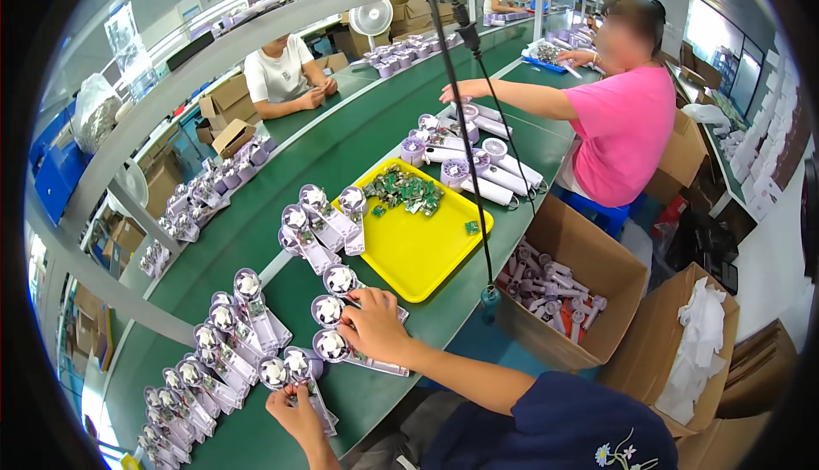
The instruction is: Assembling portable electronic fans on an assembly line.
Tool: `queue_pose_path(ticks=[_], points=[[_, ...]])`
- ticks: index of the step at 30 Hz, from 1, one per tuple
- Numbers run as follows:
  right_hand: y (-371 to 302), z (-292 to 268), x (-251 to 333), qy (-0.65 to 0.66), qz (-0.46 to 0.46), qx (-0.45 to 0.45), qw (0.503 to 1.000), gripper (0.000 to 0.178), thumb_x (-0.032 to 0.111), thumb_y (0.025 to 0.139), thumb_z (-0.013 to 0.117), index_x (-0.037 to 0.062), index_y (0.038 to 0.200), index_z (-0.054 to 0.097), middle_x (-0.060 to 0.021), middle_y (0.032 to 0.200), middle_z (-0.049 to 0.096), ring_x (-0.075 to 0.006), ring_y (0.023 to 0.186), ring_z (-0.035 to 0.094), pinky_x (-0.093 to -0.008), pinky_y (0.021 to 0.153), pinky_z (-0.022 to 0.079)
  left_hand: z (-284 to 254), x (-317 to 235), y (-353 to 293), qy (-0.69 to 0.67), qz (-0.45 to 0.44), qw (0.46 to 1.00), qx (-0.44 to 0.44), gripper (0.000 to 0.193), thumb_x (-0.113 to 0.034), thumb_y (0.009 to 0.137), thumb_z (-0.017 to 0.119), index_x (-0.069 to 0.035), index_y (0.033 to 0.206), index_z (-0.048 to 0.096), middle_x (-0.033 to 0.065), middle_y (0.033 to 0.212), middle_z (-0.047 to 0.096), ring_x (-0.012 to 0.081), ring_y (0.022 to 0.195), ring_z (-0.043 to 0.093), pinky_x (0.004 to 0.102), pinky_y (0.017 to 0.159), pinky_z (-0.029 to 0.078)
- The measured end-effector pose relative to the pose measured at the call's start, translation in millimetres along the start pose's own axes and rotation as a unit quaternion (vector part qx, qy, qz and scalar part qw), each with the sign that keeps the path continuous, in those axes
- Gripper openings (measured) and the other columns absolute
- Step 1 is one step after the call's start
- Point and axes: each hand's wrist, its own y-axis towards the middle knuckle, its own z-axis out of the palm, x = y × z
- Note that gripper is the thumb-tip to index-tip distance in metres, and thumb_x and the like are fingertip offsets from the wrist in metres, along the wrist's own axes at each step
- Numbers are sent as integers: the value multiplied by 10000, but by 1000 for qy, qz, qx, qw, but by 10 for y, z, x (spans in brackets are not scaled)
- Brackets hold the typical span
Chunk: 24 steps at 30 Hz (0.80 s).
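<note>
My left hand (296, 416), near the front edge of the green bench, has its fingers closed on the lower part of an open lilac handheld fan (273, 373) with white blades. A second fan (297, 362) lies against it. My right hand (378, 327) reaches over a small group of the same fans, fingers bent round the middle handheld fan (328, 310); its palm hides the handles. One fan (339, 280) lies just beyond those fingers, another (330, 345) just nearer. A yellow tray (409, 269) beyond my right hand holds a pile of small green circuit boards (405, 190).
Rows of open fans (213, 342) lie at left, another cluster (317, 218) beside the tray. A black cable (483, 214) hangs before the bench. Cardboard boxes (589, 252) stand right. A co-worker in pink (627, 120) reaches over white-handled fans (495, 171); another person (281, 78) sits opposite.
</note>
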Motion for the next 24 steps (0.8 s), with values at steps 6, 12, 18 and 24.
queue_pose_path(ticks=[6, 12, 18, 24], points=[[99, -27, -27, 30, 40, 7, 999, 188, 310, 901, 728, 125, 927, 706, -115, 1183, 586, -321, 1185, 493, -516, 989, 327, -147, -94, -89, -2, 22, 1000, -6, 167, -61, 834, 755, 26, 892, 625, 121, 1136, 476, 239, 984, 509, 355, 915, 431], [147, -158, 67, 46, 35, 10, 998, 169, 309, 898, 732, 145, 930, 706, -114, 1177, 585, -326, 1203, 494, -504, 1005, 332, -317, -141, -123, -78, 35, 996, -24, 142, -37, 828, 748, 13, 870, 622, 110, 1130, 477, 209, 984, 521, 334, 922, 427], [853, -515, 241, 47, 0, -8, 999, 241, 345, 898, 751, 117, 972, 732, -168, 1191, 620, -386, 1159, 559, -512, 988, 412, -551, -724, 547, -89, 78, 992, 34, 197, -97, 843, 800, 2, 846, 630, 118, 1020, 560, 254, 1003, 557, 357, 934, 442], [1817, -373, 121, 56, 6, 18, 998, 272, 390, 900, 718, 137, 993, 746, -173, 1259, 591, -385, 1224, 497, -529, 1041, 352, -155, -978, 1908, -123, 89, 986, 67, 178, -137, 835, 784, 22, 825, 705, 52, 867, 631, 150, 836, 577, 306, 791, 450]])
